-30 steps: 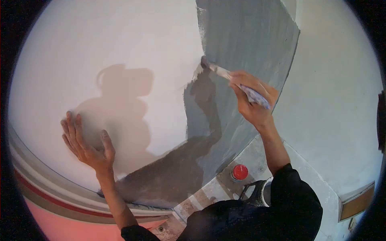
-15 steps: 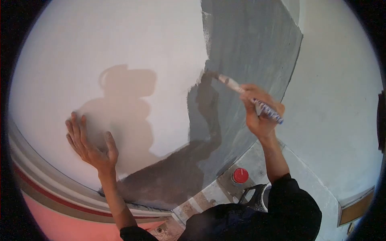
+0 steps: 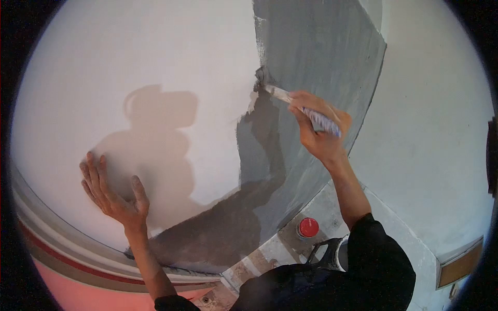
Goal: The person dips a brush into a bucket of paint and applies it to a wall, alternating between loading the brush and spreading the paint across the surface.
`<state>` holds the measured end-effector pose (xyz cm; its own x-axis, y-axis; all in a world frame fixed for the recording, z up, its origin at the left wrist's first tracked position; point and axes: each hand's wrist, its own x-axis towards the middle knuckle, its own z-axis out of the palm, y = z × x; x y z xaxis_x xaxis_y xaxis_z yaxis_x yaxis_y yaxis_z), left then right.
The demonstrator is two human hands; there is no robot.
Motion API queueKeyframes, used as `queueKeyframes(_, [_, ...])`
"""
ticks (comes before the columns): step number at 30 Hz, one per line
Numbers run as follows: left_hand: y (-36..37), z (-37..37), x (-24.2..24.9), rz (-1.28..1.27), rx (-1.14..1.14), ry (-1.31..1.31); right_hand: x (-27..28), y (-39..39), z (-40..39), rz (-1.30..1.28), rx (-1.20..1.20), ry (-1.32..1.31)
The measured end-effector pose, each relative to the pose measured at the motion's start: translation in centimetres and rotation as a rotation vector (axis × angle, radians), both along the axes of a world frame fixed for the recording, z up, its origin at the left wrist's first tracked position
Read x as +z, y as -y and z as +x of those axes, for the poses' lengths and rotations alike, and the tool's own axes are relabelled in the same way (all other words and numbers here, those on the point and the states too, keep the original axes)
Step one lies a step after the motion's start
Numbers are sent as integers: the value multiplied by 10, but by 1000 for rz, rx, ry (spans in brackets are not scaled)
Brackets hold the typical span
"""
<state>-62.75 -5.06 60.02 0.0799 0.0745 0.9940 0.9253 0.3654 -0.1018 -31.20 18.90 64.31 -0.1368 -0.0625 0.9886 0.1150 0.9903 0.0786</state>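
in the head view, our right hand (image 3: 317, 129) is wrapped around a paintbrush (image 3: 298, 106) whose bristles touch the edge of the grey paint (image 3: 316, 57) on the white wall (image 3: 145, 57). our left hand (image 3: 111, 192) lies spread flat on that wall. a red-lidded can (image 3: 308, 227) sits below.

right hand (image 3: 319, 136) grips brush (image 3: 290, 101) (bristles on grey paint) | left hand (image 3: 111, 193) flat on wall (image 3: 155, 52)
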Motion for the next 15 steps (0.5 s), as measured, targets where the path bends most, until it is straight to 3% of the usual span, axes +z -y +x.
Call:
queueKeyframes(2, [1, 0, 1, -1, 19, 3, -5, 12, 5, 46, -1, -23])
queueKeyframes(5, [-1, -2, 1, 25, 10, 9, -25, 13, 3, -124, 39, 87])
queueKeyframes(7, [0, 1, 0, 14, 3, 7, -26, 11, 9, -79, 64, -2])
queueKeyframes(15, [0, 0, 3, -1, 30, -10, 16, 4, 8, 61, 62, -55])
